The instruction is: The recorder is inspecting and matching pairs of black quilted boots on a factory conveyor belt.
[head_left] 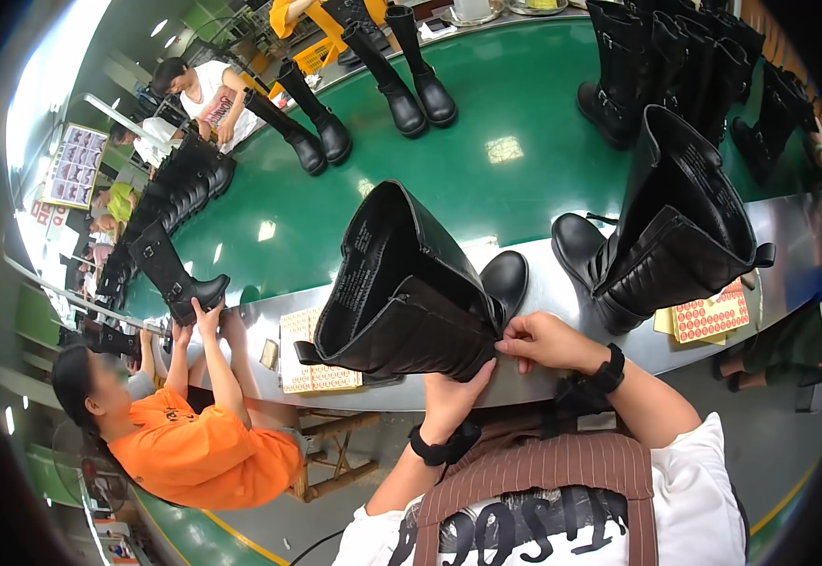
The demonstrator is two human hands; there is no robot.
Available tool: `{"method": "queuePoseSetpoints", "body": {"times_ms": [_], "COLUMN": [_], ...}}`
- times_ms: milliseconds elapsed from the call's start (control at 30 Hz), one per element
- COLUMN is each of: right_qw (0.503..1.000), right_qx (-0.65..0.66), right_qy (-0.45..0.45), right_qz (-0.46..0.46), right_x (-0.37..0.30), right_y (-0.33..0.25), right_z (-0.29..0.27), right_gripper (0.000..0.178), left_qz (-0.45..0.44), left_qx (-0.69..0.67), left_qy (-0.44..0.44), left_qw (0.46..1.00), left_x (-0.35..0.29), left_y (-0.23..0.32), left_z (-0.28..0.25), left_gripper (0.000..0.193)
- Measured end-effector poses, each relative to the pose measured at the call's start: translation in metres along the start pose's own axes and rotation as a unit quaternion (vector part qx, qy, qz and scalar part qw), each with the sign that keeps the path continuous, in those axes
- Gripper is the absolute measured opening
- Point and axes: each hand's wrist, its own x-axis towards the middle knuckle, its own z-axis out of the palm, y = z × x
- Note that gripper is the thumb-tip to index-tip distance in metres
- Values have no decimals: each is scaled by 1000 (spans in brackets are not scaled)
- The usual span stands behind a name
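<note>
A tall black boot stands on the metal edge of the bench in front of me, its wide shaft opening tilted toward the left. My left hand grips it low on the near side, thumb against the leather. At the boot's right side, my right hand is closed in a pinch by the ankle. What lies between those fingertips, if anything, is too small to make out. The other tall boot stands to the right, apart from my hands, its toe pointing away to the left.
Sheets of round stickers lie left of the boot, and more sticker sheets lie under the right boot. Several boots stand on the green belt. At left, a person in an orange shirt holds another boot.
</note>
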Motion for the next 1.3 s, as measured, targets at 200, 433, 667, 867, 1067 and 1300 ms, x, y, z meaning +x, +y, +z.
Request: {"method": "queuePoseSetpoints", "body": {"times_ms": [200,433,667,867,1067,1300], "right_qw": [992,967,831,617,778,913], "right_qx": [52,159,-232,-434,-163,-49], "right_qy": [-68,-59,203,565,526,403], "right_qz": [96,-189,-464,-335,-302,-51], "right_x": [7,-70,-93,-195,-176,-95], "right_y": [-16,-150,-171,-138,-87,16], "right_z": [5,-3,16,-37,-57,-66], "right_gripper": [32,37,14,51,92,53], "left_qz": [-24,11,8,-18,-37,-135], "left_qx": [7,56,-51,301,227,-50], "left_qy": [-5,18,80,19,-147,-301], "left_qw": [1000,998,995,953,962,943], "left_x": [1,4,14,15,-1,64], "left_y": [1,24,24,52,103,37], "left_z": [-6,3,9,-31,-31,106], "left_gripper": [33,38,52,49,25,39]}}
